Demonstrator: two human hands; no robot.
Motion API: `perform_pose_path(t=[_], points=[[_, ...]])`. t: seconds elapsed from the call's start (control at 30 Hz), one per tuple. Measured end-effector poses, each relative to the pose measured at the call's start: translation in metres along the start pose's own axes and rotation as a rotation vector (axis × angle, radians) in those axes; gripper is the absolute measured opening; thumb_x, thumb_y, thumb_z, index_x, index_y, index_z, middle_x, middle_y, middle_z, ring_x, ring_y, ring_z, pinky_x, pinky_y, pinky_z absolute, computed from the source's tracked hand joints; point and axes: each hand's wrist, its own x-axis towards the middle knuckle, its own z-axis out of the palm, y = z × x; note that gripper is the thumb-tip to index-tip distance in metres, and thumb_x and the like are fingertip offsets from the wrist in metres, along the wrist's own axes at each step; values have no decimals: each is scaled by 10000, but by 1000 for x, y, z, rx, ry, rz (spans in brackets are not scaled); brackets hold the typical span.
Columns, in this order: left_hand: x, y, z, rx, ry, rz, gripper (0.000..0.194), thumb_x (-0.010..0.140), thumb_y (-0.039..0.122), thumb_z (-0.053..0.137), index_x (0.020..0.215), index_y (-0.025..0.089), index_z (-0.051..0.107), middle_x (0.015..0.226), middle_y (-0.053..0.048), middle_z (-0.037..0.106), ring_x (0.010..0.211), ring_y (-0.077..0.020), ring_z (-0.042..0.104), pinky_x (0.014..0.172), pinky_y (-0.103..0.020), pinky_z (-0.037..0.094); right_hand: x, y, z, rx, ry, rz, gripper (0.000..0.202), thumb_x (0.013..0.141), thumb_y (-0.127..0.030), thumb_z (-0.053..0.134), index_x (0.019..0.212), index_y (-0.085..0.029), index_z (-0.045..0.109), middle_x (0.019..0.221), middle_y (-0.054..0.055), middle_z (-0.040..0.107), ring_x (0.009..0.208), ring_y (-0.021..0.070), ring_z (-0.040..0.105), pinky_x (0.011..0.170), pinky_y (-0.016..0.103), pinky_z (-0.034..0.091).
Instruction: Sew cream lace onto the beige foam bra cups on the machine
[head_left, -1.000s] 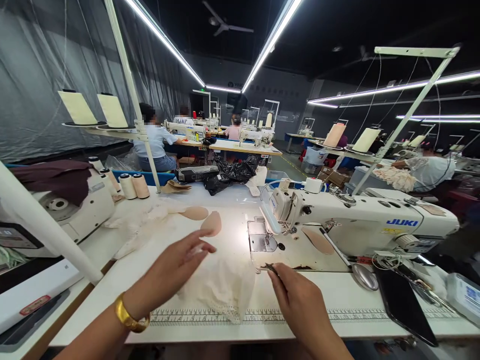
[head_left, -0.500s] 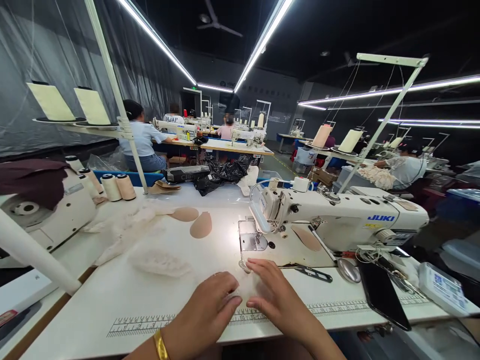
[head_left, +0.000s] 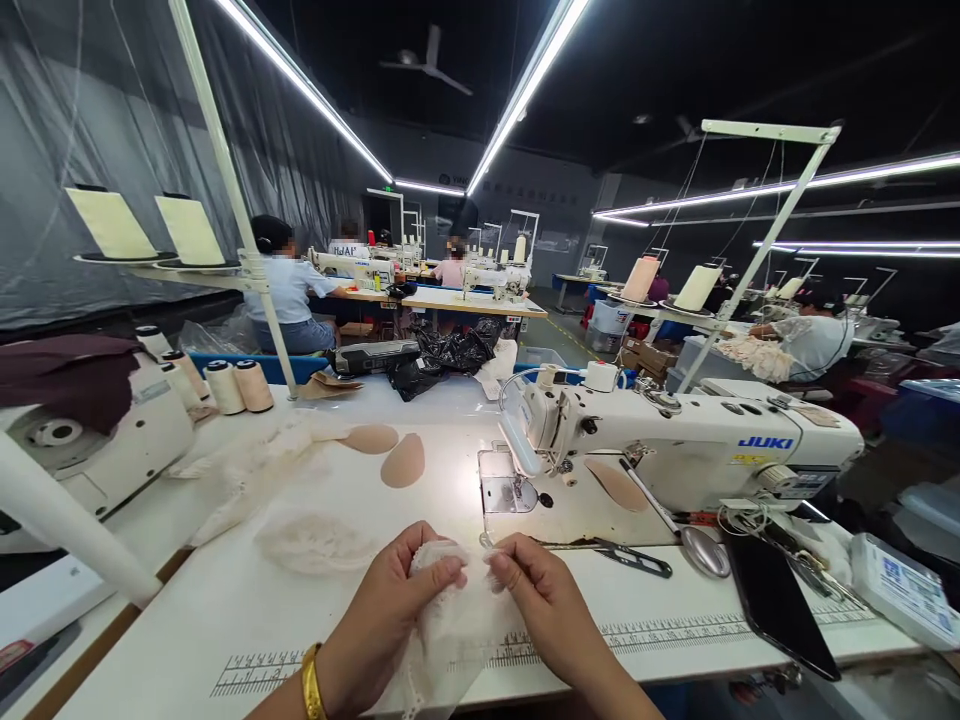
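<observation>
My left hand (head_left: 405,590) pinches a sheer white lace fabric (head_left: 450,620) between thumb and fingers, and the cloth hangs down over the table's front edge. My right hand (head_left: 536,590) is closed with thumb and forefinger together at the fabric's right upper edge. Both hands are just in front of the sewing machine (head_left: 675,430), below its needle plate (head_left: 510,495). Two beige oval pieces (head_left: 403,461) lie left of the needle, and another beige piece (head_left: 616,485) rests on the machine bed. More white lace (head_left: 315,542) lies on the table at left.
On the right are black thread snips (head_left: 634,558), a metal dish (head_left: 705,552), a phone (head_left: 780,605) and a clear box (head_left: 904,590). Thread cones (head_left: 238,387) stand at left beside a second machine (head_left: 97,440). Black plastic bags (head_left: 450,355) lie behind. People sit at tables farther off.
Both hands have risen slightly and their fingers have closed on the white lace, which now shows clearly between and below them. The view has shifted a little.
</observation>
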Motion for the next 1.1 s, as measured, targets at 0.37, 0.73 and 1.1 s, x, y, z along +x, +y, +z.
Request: perform_pose_path(t=[0.37, 0.73, 1.1], points=[[79, 77, -73, 1424, 191, 391, 252, 1027, 291, 540, 1240, 203, 642, 1365, -144, 634, 1291, -315, 580, 1117, -477, 447, 38, 29, 11, 186, 42, 153, 430, 950, -639, 575, 825, -230, 530, 580, -77, 531, 503, 119, 449, 528, 248, 326], [159, 85, -129, 1756, 330, 218, 311, 1027, 356, 651, 1285, 184, 640, 1302, -104, 653, 1092, -248, 675, 930, -458, 598, 40, 37, 8, 135, -18, 152, 469, 954, -687, 531, 833, -234, 528, 646, -53, 573, 558, 143, 511, 560, 266, 368], [102, 94, -103, 1245, 595, 588, 298, 1026, 441, 522, 1011, 175, 656, 1091, -111, 710, 1022, -268, 676, 928, -427, 565, 38, 39, 7, 79, 1, 103, 448, 957, -655, 561, 830, -225, 569, 758, -15, 607, 660, 164, 557, 604, 272, 393]])
